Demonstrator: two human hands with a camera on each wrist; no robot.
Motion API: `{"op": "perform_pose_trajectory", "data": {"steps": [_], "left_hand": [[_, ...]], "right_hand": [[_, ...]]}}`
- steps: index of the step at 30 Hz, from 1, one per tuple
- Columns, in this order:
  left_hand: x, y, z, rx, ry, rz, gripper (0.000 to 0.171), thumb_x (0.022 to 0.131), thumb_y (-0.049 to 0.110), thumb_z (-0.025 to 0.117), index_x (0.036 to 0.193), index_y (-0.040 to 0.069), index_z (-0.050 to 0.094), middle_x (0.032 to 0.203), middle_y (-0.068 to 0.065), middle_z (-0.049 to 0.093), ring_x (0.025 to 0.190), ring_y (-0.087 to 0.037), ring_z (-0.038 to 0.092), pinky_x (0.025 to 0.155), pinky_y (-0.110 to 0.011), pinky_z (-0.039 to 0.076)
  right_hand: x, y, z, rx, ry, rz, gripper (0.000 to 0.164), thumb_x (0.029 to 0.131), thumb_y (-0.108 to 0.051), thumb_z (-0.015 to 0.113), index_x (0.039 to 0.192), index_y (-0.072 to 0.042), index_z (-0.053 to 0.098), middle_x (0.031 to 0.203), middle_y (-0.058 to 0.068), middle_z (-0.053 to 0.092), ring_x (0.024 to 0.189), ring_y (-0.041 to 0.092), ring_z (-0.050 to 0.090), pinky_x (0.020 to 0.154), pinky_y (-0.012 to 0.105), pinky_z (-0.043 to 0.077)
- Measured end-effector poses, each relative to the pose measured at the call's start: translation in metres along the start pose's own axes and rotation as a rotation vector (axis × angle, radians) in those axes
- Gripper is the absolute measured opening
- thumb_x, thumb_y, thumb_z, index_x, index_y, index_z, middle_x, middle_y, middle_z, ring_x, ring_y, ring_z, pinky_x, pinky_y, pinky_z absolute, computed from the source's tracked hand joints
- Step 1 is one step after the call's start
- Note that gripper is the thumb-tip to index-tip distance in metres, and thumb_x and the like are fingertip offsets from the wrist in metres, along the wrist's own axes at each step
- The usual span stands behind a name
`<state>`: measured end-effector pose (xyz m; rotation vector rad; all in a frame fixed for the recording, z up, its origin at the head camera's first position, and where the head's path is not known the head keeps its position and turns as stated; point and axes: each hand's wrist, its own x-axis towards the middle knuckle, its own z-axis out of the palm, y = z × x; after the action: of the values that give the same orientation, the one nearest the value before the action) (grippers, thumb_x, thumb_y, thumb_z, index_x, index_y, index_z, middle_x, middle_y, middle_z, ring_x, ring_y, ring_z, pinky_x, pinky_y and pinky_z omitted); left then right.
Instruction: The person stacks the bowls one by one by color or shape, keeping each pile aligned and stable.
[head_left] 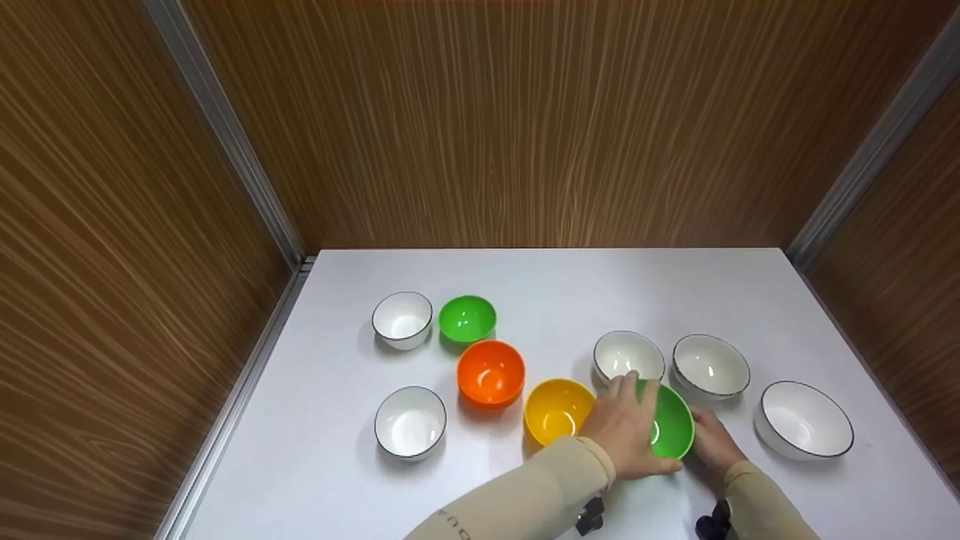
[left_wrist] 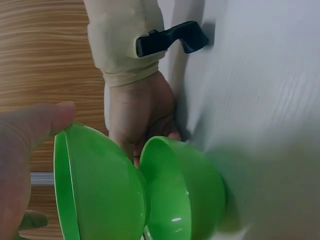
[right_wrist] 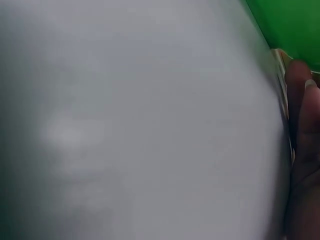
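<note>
My left hand (head_left: pixel 626 431) reaches across a green bowl (head_left: pixel 675 424), gripping its rim with fingers on the far side and thumb on the near side. In the left wrist view, this upper bowl (left_wrist: pixel 107 185) is tilted just above a second green bowl (left_wrist: pixel 205 187) that sits close to the table. My right hand (head_left: pixel 716 442) is at the right side of the bowls, its fingers curled against the lower one. The head view hides the lower bowl behind the upper. In the right wrist view, the right fingers (right_wrist: pixel 298 82) lie right under a green edge.
A yellow bowl (head_left: pixel 555 411) stands left of my left hand, with an orange bowl (head_left: pixel 491 375) and a small green bowl (head_left: pixel 467 319) beyond. White bowls (head_left: pixel 802 421) stand at right, behind the hands and at left (head_left: pixel 410 424). Wood-grain walls (head_left: pixel 525 127) enclose the white table (head_left: pixel 300 450).
</note>
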<state>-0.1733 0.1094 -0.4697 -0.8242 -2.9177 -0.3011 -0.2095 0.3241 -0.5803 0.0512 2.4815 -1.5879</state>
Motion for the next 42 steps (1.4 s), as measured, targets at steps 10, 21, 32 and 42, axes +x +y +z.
{"op": "perform_pose_trajectory", "data": {"steps": [10,21,32,42], "left_hand": [[0.013,0.014,0.026,0.073,-0.086,-0.089,0.106,0.063,0.075,0.069,0.145,0.018,0.034,0.141,-0.011,0.042,0.126,-0.027,0.043,0.107,-0.041,0.038],[0.019,0.014,0.037,0.117,-0.140,-0.137,0.101,0.066,0.072,0.069,0.145,0.020,0.034,0.144,-0.014,0.041,0.131,-0.032,0.040,0.112,-0.041,0.031],[0.024,0.010,0.040,0.262,-0.242,-0.095,0.110,0.063,0.084,0.059,0.149,0.022,0.029,0.148,-0.012,0.040,0.135,-0.032,0.037,0.114,-0.048,0.024],[0.025,0.005,0.036,0.344,-0.332,-0.045,0.115,0.059,0.086,0.061,0.151,0.027,0.025,0.147,-0.007,0.042,0.136,-0.031,0.035,0.113,-0.060,0.016]], "right_hand": [[-0.006,-0.004,0.006,0.125,0.030,0.042,0.047,0.105,-0.031,0.033,0.117,0.001,0.065,0.099,-0.009,0.065,0.098,-0.001,0.053,0.094,0.018,0.036],[-0.007,-0.008,0.006,0.128,-0.029,0.102,0.059,0.104,-0.047,0.026,0.104,-0.005,0.068,0.101,0.001,0.063,0.099,0.010,0.055,0.094,0.023,0.037],[-0.005,-0.010,0.010,0.129,-0.016,0.105,0.057,0.102,-0.047,0.036,0.114,0.001,0.065,0.112,0.008,0.062,0.087,0.012,0.059,0.078,0.025,0.048],[-0.005,-0.005,0.010,0.144,-0.035,0.065,0.058,0.104,-0.044,0.031,0.116,0.001,0.065,0.107,0.002,0.064,0.099,0.006,0.057,0.092,0.021,0.042]]}}
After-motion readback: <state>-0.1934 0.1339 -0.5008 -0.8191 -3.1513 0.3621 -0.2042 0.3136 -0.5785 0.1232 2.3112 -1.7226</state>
